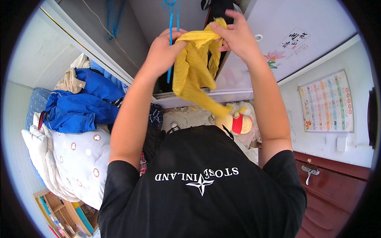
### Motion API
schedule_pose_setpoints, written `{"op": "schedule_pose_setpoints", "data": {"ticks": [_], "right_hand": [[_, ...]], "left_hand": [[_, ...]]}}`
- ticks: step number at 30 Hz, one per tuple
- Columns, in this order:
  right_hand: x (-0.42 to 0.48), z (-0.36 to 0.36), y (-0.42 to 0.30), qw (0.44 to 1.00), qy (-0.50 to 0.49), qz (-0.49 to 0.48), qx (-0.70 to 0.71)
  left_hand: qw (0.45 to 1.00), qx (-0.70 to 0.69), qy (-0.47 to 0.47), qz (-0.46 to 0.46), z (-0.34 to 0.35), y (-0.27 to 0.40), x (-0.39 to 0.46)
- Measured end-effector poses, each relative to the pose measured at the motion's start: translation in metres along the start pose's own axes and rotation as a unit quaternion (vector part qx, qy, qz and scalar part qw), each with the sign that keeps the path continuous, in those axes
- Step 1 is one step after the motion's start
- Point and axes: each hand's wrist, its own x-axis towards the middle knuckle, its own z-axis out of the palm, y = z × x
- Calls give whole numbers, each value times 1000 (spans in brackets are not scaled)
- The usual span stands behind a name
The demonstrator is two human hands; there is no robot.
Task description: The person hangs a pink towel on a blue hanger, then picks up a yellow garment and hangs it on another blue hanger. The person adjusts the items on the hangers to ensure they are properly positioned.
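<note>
A crinkled yellow garment [193,68] hangs between my two raised hands in front of an open wardrobe. My left hand [165,49] pinches one side of its upper edge between thumb and fingers. Higher up on the other side, my right hand [235,34] grips the bunched top, its index finger sticking out. The garment's lower end trails down to the right and looks blurred. A blue cord [171,44] hangs past my left hand; whether it touches the hand I cannot tell. Dark items [220,10] are partly hidden behind my right hand.
More blue cord [113,20] hangs inside the wardrobe. White sliding door [285,32] stands at right. Blue clothes [80,104] lie piled on a bed with a patterned quilt [80,154]. A plush toy in red [238,123] lies on the floor. A red-brown door [330,190] is at lower right.
</note>
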Motion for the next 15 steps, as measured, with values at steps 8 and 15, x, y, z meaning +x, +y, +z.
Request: {"op": "schedule_pose_setpoints", "data": {"ticks": [8,15], "right_hand": [[-14,-11,-15,937,-111,-232,-235],[-14,-25,-39,988,-32,-116,-92]], "left_hand": [[992,21,-123,-8,-19,0,23],[991,102,-80,22,-20,-23,3]]}}
